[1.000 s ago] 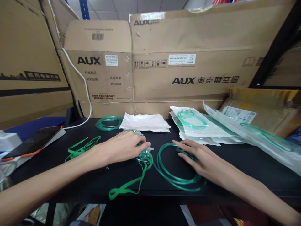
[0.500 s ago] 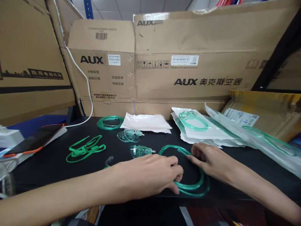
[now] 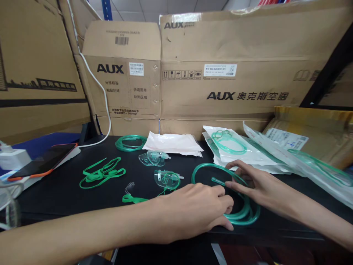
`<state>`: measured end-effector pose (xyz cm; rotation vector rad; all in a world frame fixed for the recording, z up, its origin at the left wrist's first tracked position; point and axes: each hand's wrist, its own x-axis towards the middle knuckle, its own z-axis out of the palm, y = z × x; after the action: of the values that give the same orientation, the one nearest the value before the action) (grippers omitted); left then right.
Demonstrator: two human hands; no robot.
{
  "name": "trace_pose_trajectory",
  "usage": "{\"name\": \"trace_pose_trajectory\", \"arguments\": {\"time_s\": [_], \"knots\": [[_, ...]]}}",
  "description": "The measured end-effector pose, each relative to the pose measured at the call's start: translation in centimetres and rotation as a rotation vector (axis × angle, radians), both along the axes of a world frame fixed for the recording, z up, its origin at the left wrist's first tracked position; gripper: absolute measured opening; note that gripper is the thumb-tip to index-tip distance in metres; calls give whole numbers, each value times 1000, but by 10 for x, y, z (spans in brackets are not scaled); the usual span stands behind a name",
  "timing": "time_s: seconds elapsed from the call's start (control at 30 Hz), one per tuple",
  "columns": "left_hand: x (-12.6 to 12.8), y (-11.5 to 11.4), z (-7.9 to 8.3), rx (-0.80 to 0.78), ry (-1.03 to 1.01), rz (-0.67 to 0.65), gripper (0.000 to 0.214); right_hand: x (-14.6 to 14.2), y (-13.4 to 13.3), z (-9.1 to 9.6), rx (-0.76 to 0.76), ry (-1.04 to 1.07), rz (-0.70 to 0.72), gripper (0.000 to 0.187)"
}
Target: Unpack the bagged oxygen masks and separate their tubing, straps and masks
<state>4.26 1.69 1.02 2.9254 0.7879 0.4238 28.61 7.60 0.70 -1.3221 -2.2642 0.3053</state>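
Observation:
A coil of clear green tubing [image 3: 249, 217] lies on the black tabletop near its front edge. My left hand [image 3: 201, 206] is curled over the coil's lower left side, fingers and thumb closed on it. From the right, my right hand [image 3: 252, 180] pinches the coil's upper right part; a tube end [image 3: 217, 180] sticks out to the left of its thumb. A clear oxygen mask [image 3: 165, 179] with a thin green strap lies just beyond my left hand. Part of a flat green strap [image 3: 134, 199] shows beside my left forearm.
Another clear mask [image 3: 153, 158], a green tubing coil [image 3: 130, 142] and a white packet [image 3: 173, 143] lie farther back. At left are a tangled green strap [image 3: 100, 173] and a phone [image 3: 45, 162]. Packaged tubing [image 3: 230, 145] sits at right, before tall cardboard boxes [image 3: 220, 48].
Both hands and the green coil have shifted to the right. The coil's loops have spread, and its tube end now shows separately. More of the near mask and flat strap is visible.

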Motion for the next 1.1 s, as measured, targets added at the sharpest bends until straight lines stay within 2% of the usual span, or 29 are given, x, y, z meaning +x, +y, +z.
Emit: {"name": "trace_pose_trajectory", "arguments": {"time_s": [0.1, 0.2, 0.3, 0.4, 0.57, 0.63, 0.77, 0.83, 0.93, 1.1], "knots": [[1, 8, 5, -96, -85, 20, 37, 8, 2, -11, 3, -120, 31, 36], [5, 25, 8, 14, -82, 152, 33, 10, 3, -20, 24, -132, 63, 41], [14, 44, 9, 98, 7, 246, 41, 3, 2, -23, 66, -113, 5, 46], [26, 58, 12, 76, 71, 225, 45, -8, 1, -17, 115, -47, -46, 43], [32, 71, 25, 57, 84, 183, 34, -15, -2, -6, 93, 111, -75, 39], [26, 75, 33, 28, 53, 209, 31, -14, -4, -3, 31, 219, -76, 45], [5, 83, 48, -101, -67, 250, 26, -9, -8, -1, -196, 397, -57, 55], [-8, 87, 58, -157, -145, 256, 26, -8, -11, 2, -287, 466, -64, 52], [-29, 89, 74, -187, -262, 331, 30, -15, -12, 8, -433, 606, -51, 38], [-65, 87, 100, -207, -421, 377, 31, -51, 5, 32, -729, 897, 168, 23]]}}
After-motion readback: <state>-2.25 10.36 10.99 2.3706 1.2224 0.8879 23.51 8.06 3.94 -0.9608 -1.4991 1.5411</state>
